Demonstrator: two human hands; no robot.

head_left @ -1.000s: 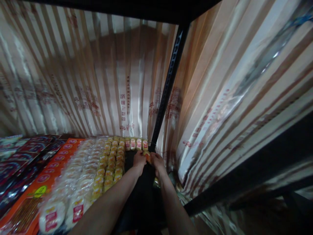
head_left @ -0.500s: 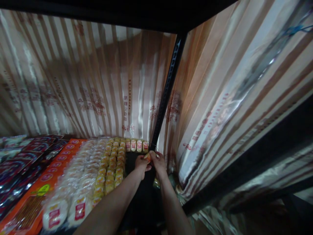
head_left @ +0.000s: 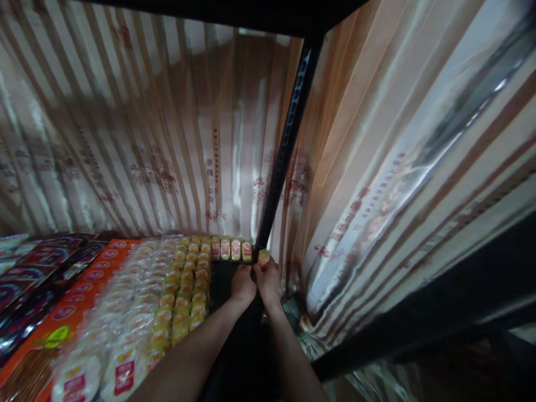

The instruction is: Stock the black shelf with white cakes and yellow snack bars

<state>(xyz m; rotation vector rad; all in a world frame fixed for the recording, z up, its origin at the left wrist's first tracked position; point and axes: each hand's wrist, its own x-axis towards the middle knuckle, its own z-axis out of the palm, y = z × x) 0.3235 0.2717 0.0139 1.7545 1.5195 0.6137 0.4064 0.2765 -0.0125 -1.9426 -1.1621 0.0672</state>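
Note:
Both my hands reach to the back right corner of a dark shelf [head_left: 228,279]. My right hand [head_left: 268,279] is closed on a small yellow-and-red snack pack [head_left: 263,258], held upright beside the black shelf post [head_left: 288,139]. My left hand [head_left: 243,282] is curled and pressed against the right one, its fingers bent near the pack; what it grips is hidden. A short row of the same packs [head_left: 231,249] stands along the back edge just left of the held one.
Columns of yellow snack packs [head_left: 188,285] and round white wrapped cakes [head_left: 125,318] lie left of my arms, then orange packets [head_left: 71,304] and dark printed packets [head_left: 25,273]. A striped shiny curtain [head_left: 167,145] hangs behind and to the right. A black shelf board runs overhead.
My hands have moved a little further back and up with the pack, which now stands upright beside the post at the end of the back row. The camera shifted slightly.

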